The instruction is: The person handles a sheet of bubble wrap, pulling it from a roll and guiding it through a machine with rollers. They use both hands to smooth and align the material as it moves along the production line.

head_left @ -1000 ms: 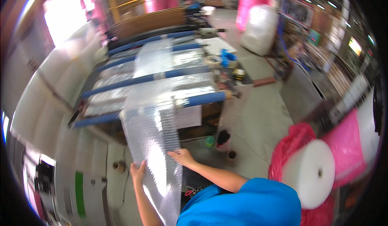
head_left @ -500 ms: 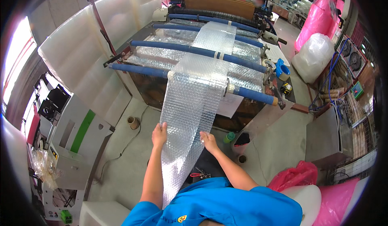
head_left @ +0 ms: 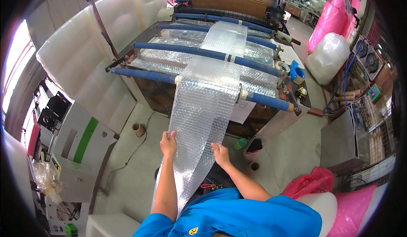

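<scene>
A long clear strip of bubble wrap (head_left: 201, 110) runs down over blue rollers toward my body. Its left edge is pinched in my left hand (head_left: 168, 144), thumb on top. My right hand (head_left: 220, 155) grips the opposite edge, slightly nearer to me, with the fingers curled and partly hidden. Between the hands the sheet hangs in a slope, and its lower part narrows and passes beside my left forearm. The front blue roller (head_left: 146, 74) carries the strip where it bends downward.
Tape rolls (head_left: 299, 78) and a tape measure (head_left: 301, 93) lie at the machine's right side. On the floor stand a cardboard core (head_left: 138, 129) and a green bottle (head_left: 240, 144). Pink film (head_left: 308, 183) is bundled at lower right. A person (head_left: 271, 6) is far off.
Both hands have come slightly nearer to me, still holding the bubble wrap. The sheet's lower end has shifted left and now shows on the far side of my left forearm.
</scene>
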Demonstrator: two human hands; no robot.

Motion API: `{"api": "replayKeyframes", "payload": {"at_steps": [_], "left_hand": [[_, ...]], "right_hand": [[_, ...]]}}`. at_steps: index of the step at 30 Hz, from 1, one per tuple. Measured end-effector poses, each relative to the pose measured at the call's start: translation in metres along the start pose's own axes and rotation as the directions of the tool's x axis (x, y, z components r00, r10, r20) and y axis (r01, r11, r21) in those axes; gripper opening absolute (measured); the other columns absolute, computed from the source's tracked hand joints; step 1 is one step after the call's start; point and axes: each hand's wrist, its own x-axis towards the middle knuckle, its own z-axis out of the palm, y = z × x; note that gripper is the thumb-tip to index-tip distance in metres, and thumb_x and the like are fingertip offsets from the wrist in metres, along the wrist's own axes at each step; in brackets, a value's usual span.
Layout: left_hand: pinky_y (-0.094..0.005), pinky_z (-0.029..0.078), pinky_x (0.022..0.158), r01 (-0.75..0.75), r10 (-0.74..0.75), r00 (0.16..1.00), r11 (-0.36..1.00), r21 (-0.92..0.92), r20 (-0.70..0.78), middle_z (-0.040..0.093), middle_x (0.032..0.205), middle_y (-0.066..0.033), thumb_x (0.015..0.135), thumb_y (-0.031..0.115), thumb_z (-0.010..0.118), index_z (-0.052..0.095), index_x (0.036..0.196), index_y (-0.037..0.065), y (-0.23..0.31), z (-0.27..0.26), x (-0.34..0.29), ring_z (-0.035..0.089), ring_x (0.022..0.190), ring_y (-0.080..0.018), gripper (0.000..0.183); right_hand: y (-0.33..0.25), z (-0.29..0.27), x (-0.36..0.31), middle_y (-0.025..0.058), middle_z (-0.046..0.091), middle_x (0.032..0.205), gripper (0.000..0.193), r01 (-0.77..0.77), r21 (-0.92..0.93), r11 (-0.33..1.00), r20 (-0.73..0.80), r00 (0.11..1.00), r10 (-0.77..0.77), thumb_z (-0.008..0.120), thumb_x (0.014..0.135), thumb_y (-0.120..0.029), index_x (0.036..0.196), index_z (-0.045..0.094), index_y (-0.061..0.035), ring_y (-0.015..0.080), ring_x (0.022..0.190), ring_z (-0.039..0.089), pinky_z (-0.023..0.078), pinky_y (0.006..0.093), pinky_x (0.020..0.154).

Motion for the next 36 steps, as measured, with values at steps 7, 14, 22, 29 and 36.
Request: {"api": "replayKeyframes", "payload": {"at_steps": [7, 14, 22, 29, 36], "left_hand": [[-0.0234, 0.029, 0.045, -0.038, 0.014, 0.995, 0.970, -0.242, -0.102, 0.040, 0.052, 0.0023, 0.082, 0.023, 0.053, 0.050, 0.067, 0.000, 0.022, -0.040, -0.011, 0.034, 0.050, -0.0063, 0.028], [-0.0191, 0.029, 0.043, 0.024, 0.004, 0.998, 0.893, -0.449, 0.062, 0.039, 0.052, 0.0051, 0.086, 0.023, 0.047, 0.047, 0.066, 0.003, 0.067, -0.095, -0.008, 0.035, 0.047, -0.0028, 0.028], [-0.0434, 0.039, 0.061, -0.020, 0.005, 0.995, 0.988, 0.151, 0.097, 0.055, 0.072, -0.0192, 0.084, 0.040, 0.038, 0.045, 0.079, 0.004, 0.001, -0.008, 0.005, 0.053, 0.071, -0.0375, 0.037], [-0.0489, 0.038, 0.065, -0.046, -0.006, 0.975, 0.973, 0.224, 0.224, 0.056, 0.076, -0.0230, 0.087, 0.038, 0.032, 0.043, 0.089, 0.007, -0.007, 0.020, 0.016, 0.051, 0.076, -0.0422, 0.033], [-0.0506, 0.037, 0.062, -0.057, 0.043, 0.996, 0.983, 0.177, 0.084, 0.055, 0.074, -0.0236, 0.087, 0.040, 0.031, 0.041, 0.090, 0.008, 0.008, 0.022, 0.012, 0.051, 0.072, -0.0431, 0.033]], "right_hand": [[-0.067, -0.015, -0.039, 0.0015, 0.047, 0.049, 0.043, -0.014, 0.129, 0.992, 0.062, 0.998, 0.006, 0.047, 0.083, -0.039, 0.061, 0.052, -0.0023, 0.0068, 0.045, 0.044, 0.034, 0.0222, 0.042], [-0.108, -0.019, -0.049, 0.0005, 0.047, 0.050, 0.041, -0.019, 0.316, 0.948, 0.068, 0.998, -0.003, 0.049, 0.084, -0.033, 0.056, 0.051, -0.0030, 0.0076, 0.045, 0.043, 0.032, 0.0219, 0.042], [0.011, -0.015, 0.005, -0.0004, 0.045, 0.054, 0.042, -0.038, 0.082, 0.996, 0.123, 0.992, 0.028, 0.045, 0.084, -0.039, 0.062, 0.051, -0.0042, 0.0075, 0.052, 0.042, 0.035, 0.0233, 0.050], [0.045, -0.011, 0.025, 0.0008, 0.049, 0.059, 0.045, -0.102, 0.112, 0.988, 0.124, 0.988, 0.088, 0.043, 0.084, -0.043, 0.066, 0.052, -0.0031, 0.0099, 0.058, 0.046, 0.037, 0.0241, 0.056], [0.024, -0.014, 0.027, 0.0017, 0.050, 0.056, 0.047, -0.096, 0.156, 0.983, 0.085, 0.993, 0.084, 0.042, 0.084, -0.045, 0.062, 0.052, -0.0042, 0.0092, 0.055, 0.048, 0.037, 0.0233, 0.053]]}}
